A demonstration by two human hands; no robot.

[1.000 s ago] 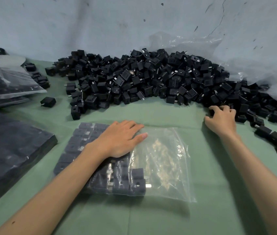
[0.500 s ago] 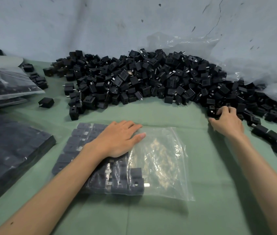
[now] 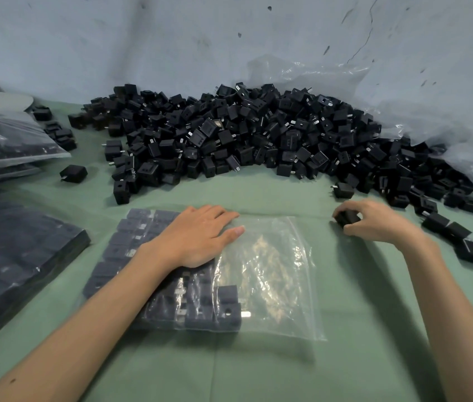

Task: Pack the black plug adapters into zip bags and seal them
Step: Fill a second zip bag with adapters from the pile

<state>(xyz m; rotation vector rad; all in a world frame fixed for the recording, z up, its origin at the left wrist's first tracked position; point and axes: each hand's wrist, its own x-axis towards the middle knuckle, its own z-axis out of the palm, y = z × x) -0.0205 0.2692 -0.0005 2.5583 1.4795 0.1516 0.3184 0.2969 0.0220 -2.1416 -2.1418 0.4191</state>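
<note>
A clear zip bag (image 3: 273, 274) is laid flat on the green counter (image 3: 258, 372), and only its left part is filled with neat rows of packed adapters (image 3: 200, 311). The left hand (image 3: 197, 236) is pressed flat on top of the bag, fingers straight, over the upper rows. The right hand (image 3: 374, 221) is held just beyond the bag's upper right corner, and a single adapter (image 3: 347, 218) is gripped between its curled fingers and thumb; this hand is slightly blurred. Whether the bag's mouth is sealed cannot be told. Behind both hands, a large heap of loose adapters (image 3: 244, 140) is piled against the wall (image 3: 171, 47), partly on a crumpled plastic sheet (image 3: 438, 126). A lone adapter (image 3: 73, 173) is seen left of the heap. Filled bags (image 3: 12, 250) are stacked at the left edge of the counter.
</note>
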